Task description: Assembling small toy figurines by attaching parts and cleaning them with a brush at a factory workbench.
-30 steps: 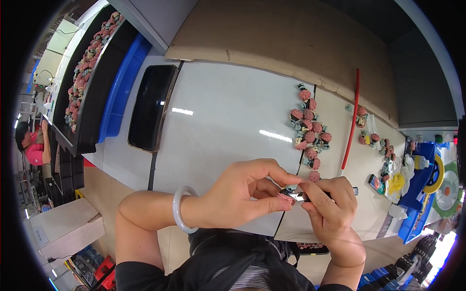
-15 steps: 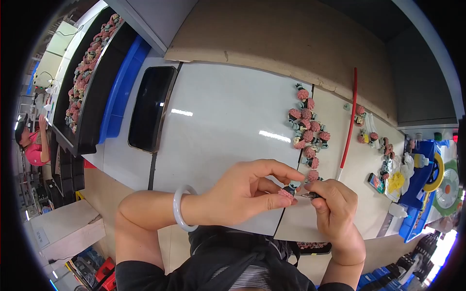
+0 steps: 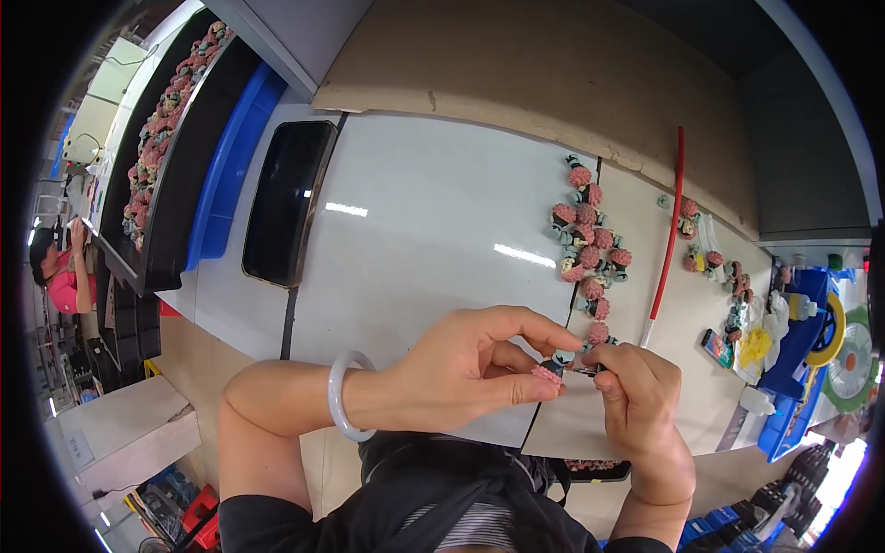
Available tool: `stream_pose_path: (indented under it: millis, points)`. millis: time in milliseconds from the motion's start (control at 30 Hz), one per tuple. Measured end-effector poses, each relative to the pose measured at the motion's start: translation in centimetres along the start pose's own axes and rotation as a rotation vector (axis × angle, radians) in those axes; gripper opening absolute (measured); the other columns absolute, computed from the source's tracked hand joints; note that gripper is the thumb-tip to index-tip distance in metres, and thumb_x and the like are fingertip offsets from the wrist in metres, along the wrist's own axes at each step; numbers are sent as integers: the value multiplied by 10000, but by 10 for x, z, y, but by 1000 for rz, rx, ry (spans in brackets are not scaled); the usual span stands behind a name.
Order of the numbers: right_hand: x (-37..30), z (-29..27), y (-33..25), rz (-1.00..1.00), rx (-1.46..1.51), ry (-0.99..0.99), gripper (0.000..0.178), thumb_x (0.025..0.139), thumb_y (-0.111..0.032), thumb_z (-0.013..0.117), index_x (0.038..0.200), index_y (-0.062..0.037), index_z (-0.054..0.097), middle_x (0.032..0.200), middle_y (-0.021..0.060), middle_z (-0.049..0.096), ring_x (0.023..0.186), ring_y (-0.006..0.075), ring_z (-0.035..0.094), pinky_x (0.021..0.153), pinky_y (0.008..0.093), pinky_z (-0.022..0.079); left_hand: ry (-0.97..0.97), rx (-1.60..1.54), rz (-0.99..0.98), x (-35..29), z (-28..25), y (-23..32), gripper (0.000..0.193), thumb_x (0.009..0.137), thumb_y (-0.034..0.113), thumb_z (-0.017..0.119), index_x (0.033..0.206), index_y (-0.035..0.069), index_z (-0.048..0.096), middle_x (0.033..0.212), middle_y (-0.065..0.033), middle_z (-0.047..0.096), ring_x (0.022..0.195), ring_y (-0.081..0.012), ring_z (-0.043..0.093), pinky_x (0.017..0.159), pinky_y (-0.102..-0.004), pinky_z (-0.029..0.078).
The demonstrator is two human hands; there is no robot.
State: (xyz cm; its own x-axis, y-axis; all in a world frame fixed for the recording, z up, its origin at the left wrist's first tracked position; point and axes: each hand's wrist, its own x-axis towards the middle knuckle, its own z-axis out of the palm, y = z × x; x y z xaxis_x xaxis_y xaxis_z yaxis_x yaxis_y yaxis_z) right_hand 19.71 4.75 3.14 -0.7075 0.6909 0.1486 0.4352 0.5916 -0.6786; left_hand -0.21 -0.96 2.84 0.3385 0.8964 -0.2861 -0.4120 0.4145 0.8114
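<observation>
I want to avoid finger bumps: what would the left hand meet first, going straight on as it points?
Likely the right hand with its small dark tool, past the figurine the left hand holds; depth is unclear.

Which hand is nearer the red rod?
Right: the right hand is just short of the near end of the red rod; the left hand is farther away, to its left.

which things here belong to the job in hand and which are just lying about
In use, apparently:
left hand, holding a pink-and-dark figurine
right hand, with a small dark tool
similar figurines on the table

Probably just lying about:
black phone
red rod
white bottle
</observation>
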Motion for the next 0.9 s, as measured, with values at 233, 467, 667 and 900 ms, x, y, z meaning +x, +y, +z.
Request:
stream_pose_path:
  millis: [233,467,667,900]
  points:
    - [0,0,-2,19,24,-8,235,883,-231,478,802,-21,546,684,94,591,550,234,563,498,296,433,-6,8,17,-1,0,-2,350,782,-76,566,1117,-34,474,1063,-117,518,931,-216,598,811,-279,491]
    - [0,0,-1,15,3,1,234,884,-236,474,803,-24,534,680,90,588,545,228,558,493,293,429,-6,18,21,0,-1,-2,353,780,-82,565,1117,-29,474,1063,-119,515,931,-220,598,808,-279,493]
    - [0,-1,-2,-1,-3,-1,234,885,-234,473,803,-23,536,685,91,593,538,229,557,489,293,430,-11,19,29,-1,0,0,358,775,-89,566,1116,-29,476,1054,-117,513,927,-220,599,804,-277,495]
    - [-1,1,0,-17,-17,7,228,878,-224,483,804,-18,544,686,92,594,542,233,559,495,298,435,7,6,-2,-2,0,-1,355,772,-85,574,1110,-29,482,1038,-111,515,923,-218,601,794,-270,496]
